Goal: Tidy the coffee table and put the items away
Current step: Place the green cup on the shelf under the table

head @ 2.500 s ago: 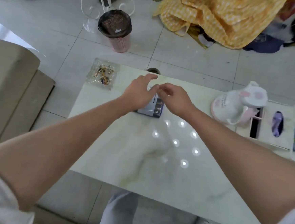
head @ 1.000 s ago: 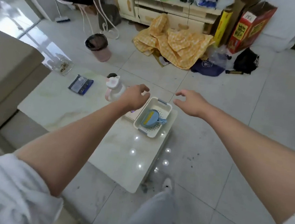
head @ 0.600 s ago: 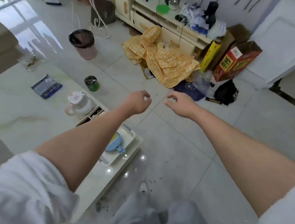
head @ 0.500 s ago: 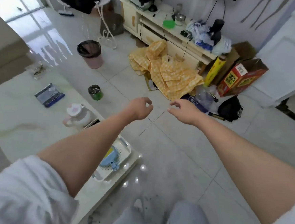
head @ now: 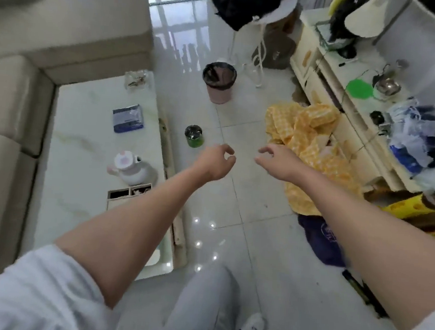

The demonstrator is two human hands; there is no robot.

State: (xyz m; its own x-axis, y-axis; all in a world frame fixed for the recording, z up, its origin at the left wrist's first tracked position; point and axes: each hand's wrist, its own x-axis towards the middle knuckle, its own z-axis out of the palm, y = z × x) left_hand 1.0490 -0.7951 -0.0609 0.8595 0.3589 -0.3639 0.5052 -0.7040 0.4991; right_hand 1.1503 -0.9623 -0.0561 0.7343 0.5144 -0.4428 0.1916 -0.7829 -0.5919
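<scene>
Both hands hang over the floor tiles, the left hand [head: 215, 162] and right hand [head: 279, 160] loosely curled, fingers holding nothing. On the pale marble counter [head: 81, 159] to the left lie a blue-grey packet [head: 128, 118] and a white pink-lidded kettle [head: 130, 168].

Coffee table [head: 78, 206]: white marble-look top, set beside a sofa. Borne on it: a glass ashtray [head: 137, 79] at the far end; a blue packet [head: 128, 118], laid flat; a white-and-pink kettle [head: 130, 168], upright; a compartmented organizer box [head: 129, 192] just beside the kettle.
</scene>
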